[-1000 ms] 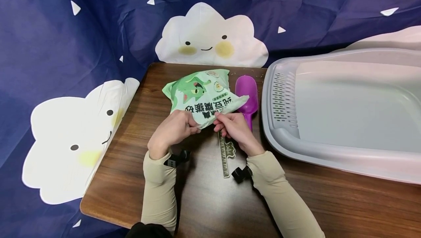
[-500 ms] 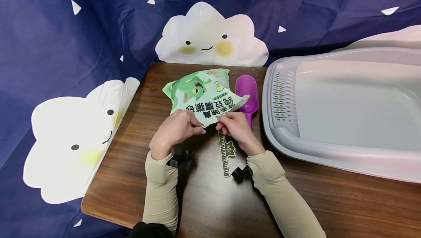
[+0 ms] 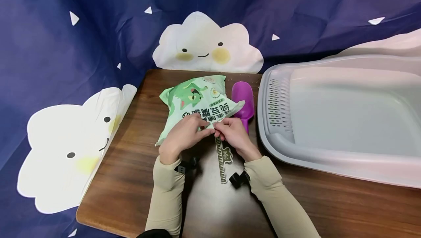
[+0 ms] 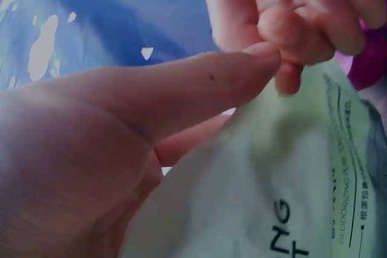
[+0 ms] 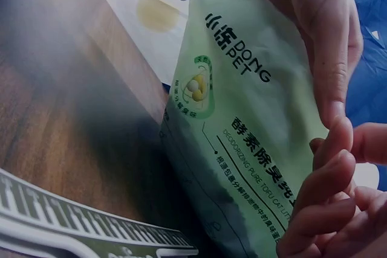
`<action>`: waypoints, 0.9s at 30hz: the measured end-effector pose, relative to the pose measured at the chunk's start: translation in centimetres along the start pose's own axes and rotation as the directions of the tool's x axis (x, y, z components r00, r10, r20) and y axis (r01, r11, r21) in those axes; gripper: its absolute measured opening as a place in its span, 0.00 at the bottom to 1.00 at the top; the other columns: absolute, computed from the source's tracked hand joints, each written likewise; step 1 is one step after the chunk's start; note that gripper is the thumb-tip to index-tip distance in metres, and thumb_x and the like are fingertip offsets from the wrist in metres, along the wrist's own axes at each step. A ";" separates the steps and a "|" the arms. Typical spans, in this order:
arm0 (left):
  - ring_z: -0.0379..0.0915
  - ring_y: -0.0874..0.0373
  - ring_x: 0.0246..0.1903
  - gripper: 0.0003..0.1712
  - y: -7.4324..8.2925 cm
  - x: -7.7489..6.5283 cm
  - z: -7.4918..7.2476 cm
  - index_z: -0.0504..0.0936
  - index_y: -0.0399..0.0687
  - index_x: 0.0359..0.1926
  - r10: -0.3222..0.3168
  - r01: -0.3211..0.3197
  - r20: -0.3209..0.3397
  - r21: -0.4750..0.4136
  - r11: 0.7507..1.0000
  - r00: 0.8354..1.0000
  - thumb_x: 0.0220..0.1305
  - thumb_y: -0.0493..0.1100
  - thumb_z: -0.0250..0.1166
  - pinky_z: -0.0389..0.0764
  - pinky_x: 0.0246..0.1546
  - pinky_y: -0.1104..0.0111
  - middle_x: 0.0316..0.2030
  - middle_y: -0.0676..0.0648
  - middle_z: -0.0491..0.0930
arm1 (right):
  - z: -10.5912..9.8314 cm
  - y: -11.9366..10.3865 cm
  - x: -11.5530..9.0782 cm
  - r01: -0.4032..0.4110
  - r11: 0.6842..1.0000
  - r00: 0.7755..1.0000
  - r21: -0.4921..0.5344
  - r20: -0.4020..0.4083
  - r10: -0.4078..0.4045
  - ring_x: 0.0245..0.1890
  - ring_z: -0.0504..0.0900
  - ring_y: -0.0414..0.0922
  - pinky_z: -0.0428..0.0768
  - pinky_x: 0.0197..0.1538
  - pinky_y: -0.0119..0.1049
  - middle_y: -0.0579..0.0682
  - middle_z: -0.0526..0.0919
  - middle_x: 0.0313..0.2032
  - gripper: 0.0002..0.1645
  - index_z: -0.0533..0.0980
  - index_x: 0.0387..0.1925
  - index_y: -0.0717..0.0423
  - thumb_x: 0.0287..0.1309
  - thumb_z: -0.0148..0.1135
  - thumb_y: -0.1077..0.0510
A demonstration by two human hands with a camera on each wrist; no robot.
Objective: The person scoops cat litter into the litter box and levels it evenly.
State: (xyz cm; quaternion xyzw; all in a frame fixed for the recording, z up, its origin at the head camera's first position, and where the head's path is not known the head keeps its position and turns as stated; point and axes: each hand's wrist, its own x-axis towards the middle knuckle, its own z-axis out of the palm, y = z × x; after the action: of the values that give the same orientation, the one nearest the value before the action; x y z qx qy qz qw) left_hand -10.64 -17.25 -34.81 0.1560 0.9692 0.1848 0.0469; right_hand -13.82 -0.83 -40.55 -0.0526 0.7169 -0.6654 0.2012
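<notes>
A plump pale-green bag of cat litter (image 3: 197, 97), printed with a green cat, leans up from the table in the head view. At its near edge my left hand (image 3: 185, 132) pinches the film between thumb and fingers. My right hand (image 3: 232, 133) pinches the same edge just to the right, fingers curled. In the left wrist view, the left thumb lies along the bag (image 4: 230, 185) and its tip meets the right hand (image 4: 308, 22). The right wrist view shows both sets of fingertips close together at the edge; whether it is torn is hidden.
A purple scoop (image 3: 242, 95) lies just right of the bag. Below the hands is a dark ruler-like strip (image 3: 221, 163) with a pale edge. A large grey litter box (image 3: 274, 135) fills the right side of the wooden table (image 3: 115, 179). A cloud-patterned blue cloth (image 3: 108, 22) hangs behind.
My left hand has slid right along the bag's edge until its fingertips meet the right hand's. The bag's lower left corner now shows. The head view has shifted slightly.
</notes>
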 end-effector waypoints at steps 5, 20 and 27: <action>0.68 0.58 0.28 0.11 -0.5 -0.1 -0.1 0.89 0.46 0.33 0.025 -0.024 0.009 -0.066 0.998 1.000 0.62 0.48 0.66 0.72 0.34 0.67 0.22 0.50 0.73 | 0.3 0.2 0.0 0.019 0.999 1.000 -0.040 0.012 -0.018 0.16 0.71 0.36 0.69 0.24 0.26 0.40 0.78 0.14 0.12 0.79 0.24 0.63 0.60 0.60 0.59; 0.75 0.56 0.36 0.10 -0.9 0.0 -0.2 0.90 0.49 0.37 0.010 -0.005 0.025 -0.187 0.982 1.000 0.62 0.47 0.66 0.74 0.41 0.66 0.30 0.50 0.82 | -0.1 0.4 -0.5 0.081 0.997 0.994 -0.011 0.071 -0.080 0.14 0.65 0.34 0.64 0.20 0.25 0.40 0.75 0.14 0.16 0.77 0.27 0.70 0.62 0.60 0.59; 0.71 0.56 0.33 0.08 -0.4 1.0 0.1 0.89 0.52 0.37 -0.026 0.032 0.039 -0.154 0.988 0.999 0.60 0.48 0.68 0.73 0.39 0.66 0.26 0.53 0.81 | 0.1 0.6 -0.4 0.087 0.996 0.996 -0.025 -0.008 -0.087 0.15 0.65 0.34 0.60 0.19 0.25 0.39 0.75 0.13 0.13 0.78 0.22 0.61 0.60 0.61 0.59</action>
State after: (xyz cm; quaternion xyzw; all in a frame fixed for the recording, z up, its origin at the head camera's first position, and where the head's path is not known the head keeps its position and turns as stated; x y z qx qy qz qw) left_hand -11.64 -17.24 -35.12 0.1412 0.9531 0.2557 0.0791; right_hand -13.30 -0.67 -41.04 -0.0833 0.7228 -0.6651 0.1682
